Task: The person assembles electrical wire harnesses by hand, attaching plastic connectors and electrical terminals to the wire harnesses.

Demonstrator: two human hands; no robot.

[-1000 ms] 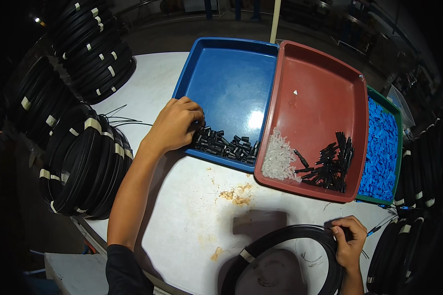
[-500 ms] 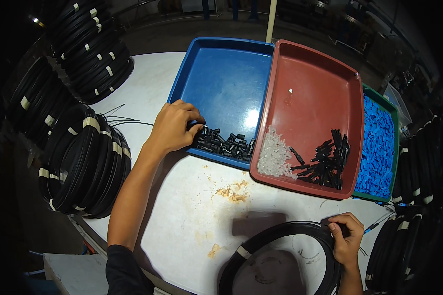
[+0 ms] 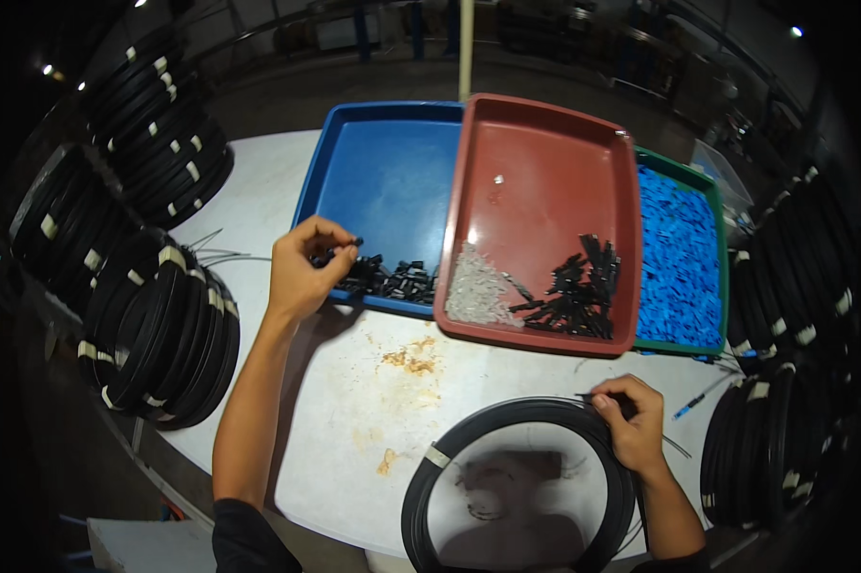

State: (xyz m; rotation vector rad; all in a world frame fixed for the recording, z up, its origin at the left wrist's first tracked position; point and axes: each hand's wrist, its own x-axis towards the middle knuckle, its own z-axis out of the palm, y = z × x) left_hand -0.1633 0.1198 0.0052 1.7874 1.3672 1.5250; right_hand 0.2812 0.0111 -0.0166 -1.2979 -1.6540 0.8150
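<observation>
My left hand (image 3: pixel 302 272) is raised at the near left corner of the blue tray (image 3: pixel 383 172). Thumb and forefinger pinch a small black sleeve-like piece (image 3: pixel 358 242). Below it, many similar black pieces (image 3: pixel 407 284) lie along that tray's near side. My right hand (image 3: pixel 631 415) is closed on the end of a thin black cable, whose dark tip (image 3: pixel 583 396) sticks out past the fingers. The cable belongs to a black coil (image 3: pixel 507 411) lying on the white table, bound with pale tape (image 3: pixel 437 456).
The red tray (image 3: pixel 545 172) holds clear pieces (image 3: pixel 478 291) and longer black parts (image 3: pixel 578 296). Beyond its right side, a green tray (image 3: pixel 724 286) is full of blue parts (image 3: pixel 679 258). Taped cable coils stand stacked at the left (image 3: pixel 163 325) and right (image 3: pixel 755 449).
My left hand has come up out of the pile of black pieces with one in its fingertips. My right hand still grips the cable; the whole view has shifted.
</observation>
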